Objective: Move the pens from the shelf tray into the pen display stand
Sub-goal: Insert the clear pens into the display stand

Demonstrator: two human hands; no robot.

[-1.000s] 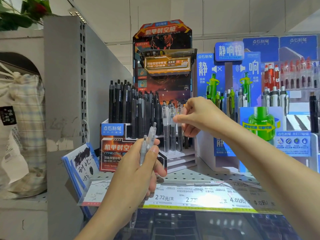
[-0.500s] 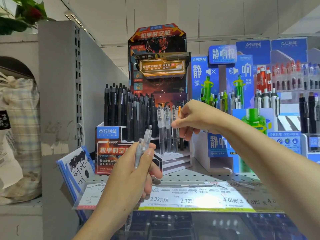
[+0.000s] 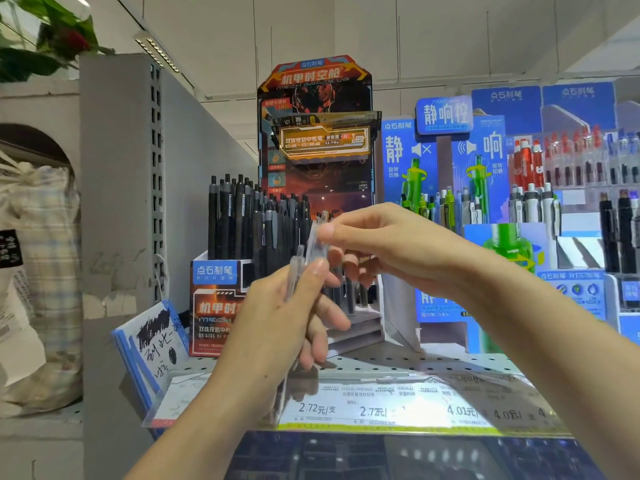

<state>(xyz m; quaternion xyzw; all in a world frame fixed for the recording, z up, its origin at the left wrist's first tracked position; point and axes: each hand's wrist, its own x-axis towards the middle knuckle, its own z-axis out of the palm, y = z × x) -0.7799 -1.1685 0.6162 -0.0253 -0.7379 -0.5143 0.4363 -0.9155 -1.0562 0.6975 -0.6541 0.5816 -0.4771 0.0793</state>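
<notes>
My left hand (image 3: 277,317) holds a small bunch of clear pens (image 3: 298,268) upright in front of the pen display stand (image 3: 221,299). My right hand (image 3: 377,244) has come over to the bunch and pinches the top of one clear pen (image 3: 317,233) between thumb and forefinger. The stand is a stepped orange-and-black cardboard holder with several black pens (image 3: 242,220) in its back rows. Clear pens in its front rows are mostly hidden behind my hands.
A blue display (image 3: 446,161) with green and white pens stands right of the stand, more pen racks (image 3: 571,174) beyond it. A scribble pad (image 3: 152,344) leans at the left. Price labels (image 3: 381,407) run along the perforated shelf edge. A grey upright panel (image 3: 117,181) closes the left.
My right hand has left the stand's front row and moved left and down to the bunch in my left hand, pinching a pen's top. My left hand has risen slightly.
</notes>
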